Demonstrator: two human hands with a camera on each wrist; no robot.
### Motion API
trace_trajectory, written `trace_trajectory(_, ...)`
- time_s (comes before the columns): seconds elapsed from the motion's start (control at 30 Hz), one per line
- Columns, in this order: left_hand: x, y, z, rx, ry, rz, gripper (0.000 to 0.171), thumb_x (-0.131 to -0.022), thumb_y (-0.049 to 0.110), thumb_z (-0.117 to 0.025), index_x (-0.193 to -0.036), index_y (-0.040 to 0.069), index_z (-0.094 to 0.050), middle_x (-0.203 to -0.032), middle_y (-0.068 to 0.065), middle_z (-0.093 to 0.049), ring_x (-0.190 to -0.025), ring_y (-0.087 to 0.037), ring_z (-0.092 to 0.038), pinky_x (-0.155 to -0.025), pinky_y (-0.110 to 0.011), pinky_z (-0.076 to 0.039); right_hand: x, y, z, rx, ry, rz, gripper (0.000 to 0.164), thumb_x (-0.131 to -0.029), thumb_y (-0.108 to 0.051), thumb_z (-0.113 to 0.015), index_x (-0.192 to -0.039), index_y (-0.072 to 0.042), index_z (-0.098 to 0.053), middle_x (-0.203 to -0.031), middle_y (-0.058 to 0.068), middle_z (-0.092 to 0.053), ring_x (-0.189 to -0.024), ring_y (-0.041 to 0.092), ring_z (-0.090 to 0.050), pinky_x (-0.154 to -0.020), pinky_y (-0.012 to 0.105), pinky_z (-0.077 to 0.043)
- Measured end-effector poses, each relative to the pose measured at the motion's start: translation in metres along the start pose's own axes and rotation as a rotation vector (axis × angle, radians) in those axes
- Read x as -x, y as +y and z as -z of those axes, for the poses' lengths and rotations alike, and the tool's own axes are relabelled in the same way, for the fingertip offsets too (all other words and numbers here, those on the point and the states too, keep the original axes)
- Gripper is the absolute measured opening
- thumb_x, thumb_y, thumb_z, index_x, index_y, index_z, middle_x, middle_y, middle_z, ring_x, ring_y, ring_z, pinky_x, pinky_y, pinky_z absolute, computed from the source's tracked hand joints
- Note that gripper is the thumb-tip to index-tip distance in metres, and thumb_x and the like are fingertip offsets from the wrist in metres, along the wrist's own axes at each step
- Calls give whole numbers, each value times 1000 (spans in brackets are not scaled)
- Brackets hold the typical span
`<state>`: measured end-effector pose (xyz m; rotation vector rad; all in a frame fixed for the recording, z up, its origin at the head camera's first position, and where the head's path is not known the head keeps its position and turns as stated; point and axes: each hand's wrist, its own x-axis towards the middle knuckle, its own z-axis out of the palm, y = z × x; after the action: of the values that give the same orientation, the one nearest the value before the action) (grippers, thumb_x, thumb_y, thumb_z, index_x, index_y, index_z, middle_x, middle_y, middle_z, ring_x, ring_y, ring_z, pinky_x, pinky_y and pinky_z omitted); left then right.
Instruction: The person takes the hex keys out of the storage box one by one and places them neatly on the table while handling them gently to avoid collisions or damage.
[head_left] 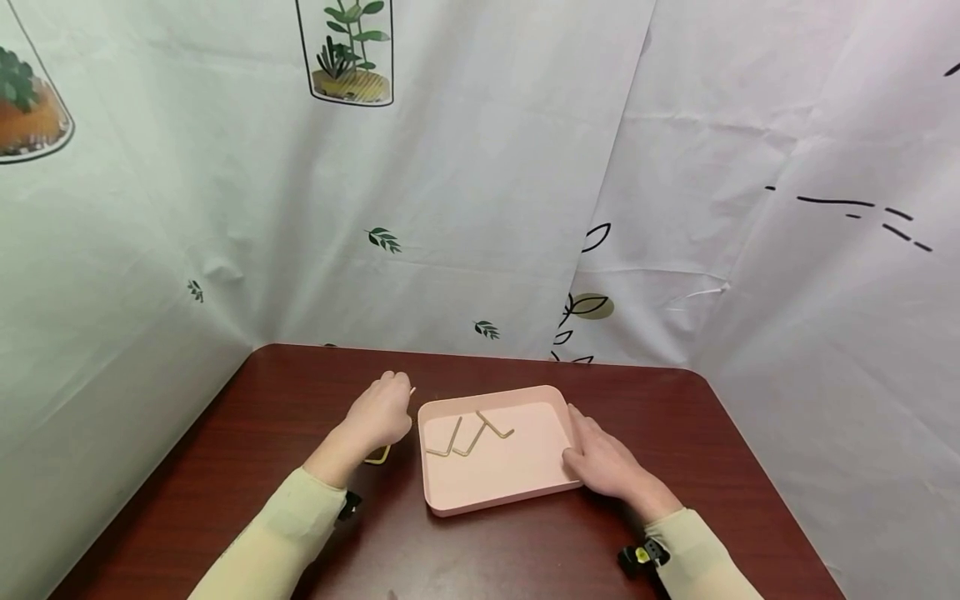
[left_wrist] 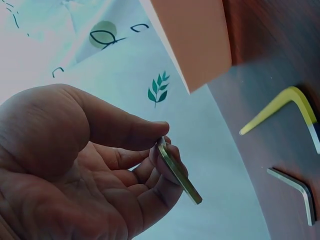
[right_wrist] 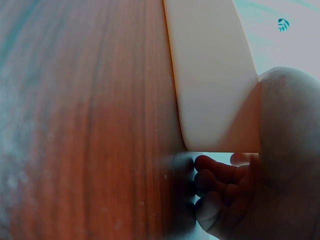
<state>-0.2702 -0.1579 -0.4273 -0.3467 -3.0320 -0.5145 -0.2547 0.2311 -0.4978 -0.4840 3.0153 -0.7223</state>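
Note:
My left hand (head_left: 381, 410) pinches an L-shaped hex key (left_wrist: 181, 176) between thumb and fingertips, just left of the pink tray (head_left: 495, 498). Under that hand, a larger yellow-toned hex key (left_wrist: 287, 97) and a smaller hex key (left_wrist: 300, 189) lie on the table. Three brass-coloured hex keys (head_left: 468, 440) rest inside the tray, toward its left and back. At the tray's right side, my right hand (head_left: 606, 460) grips the wall, its thumb over the rim and its fingers outside. The head view mostly hides the keys beneath my left hand.
The dark red-brown wooden table (head_left: 480, 558) has rounded back corners. White curtains (head_left: 480, 208) printed with leaves and plant jars hang behind it and along both sides. A black wrist strap (head_left: 643, 557) sits on the right forearm.

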Motion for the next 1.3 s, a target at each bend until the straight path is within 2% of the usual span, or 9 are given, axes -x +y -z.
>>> trace_trajectory(0.23,-2,-10,1,26,-20,35,25,-88,-7,-68,-112,-8,-62,-97,-17,-56,-80,-30,-55,-68,-44,-51,0,0,0,3,2,-1,82,-98,-17,-58,-171,7,-30,-170,28,-43,-152,43,-49,-118,60,-44)
trace_trajectory(0.73,-2,-35,0,32,-14,64,26,-94,-6,-63,-119,-13,-62,-106,-24,-60,-82,-31,-58,-73,-47,-51,0,2,0,-10,11,11,82,-97,-17,-57,-170,9,-30,-169,31,-43,-155,47,-45,-121,62,-40)
trace_trajectory(0.83,-2,-39,0,40,-18,70,27,-95,-6,-62,-121,-14,-61,-108,-26,-60,-81,-32,-58,-73,-47,-50,0,2,-1,-10,8,11,82,-96,-17,-57,-170,8,-30,-169,30,-43,-154,46,-46,-121,62,-41)
trace_trajectory(1.07,-1,-48,0,47,-23,92,19,-96,-4,-62,-114,-11,-61,-106,-26,-59,-79,-32,-56,-70,-46,-47,0,1,-1,-13,5,0,83,-96,-17,-58,-171,6,-30,-168,30,-44,-153,45,-48,-120,61,-42)
trace_trajectory(1.3,-1,-55,3,70,-49,112,17,-102,-1,-63,-115,-11,-60,-110,-28,-58,-79,-32,-56,-66,-43,-48,0,2,0,-10,2,-6,83,-97,-17,-57,-172,6,-29,-169,30,-42,-155,47,-45,-121,62,-40)
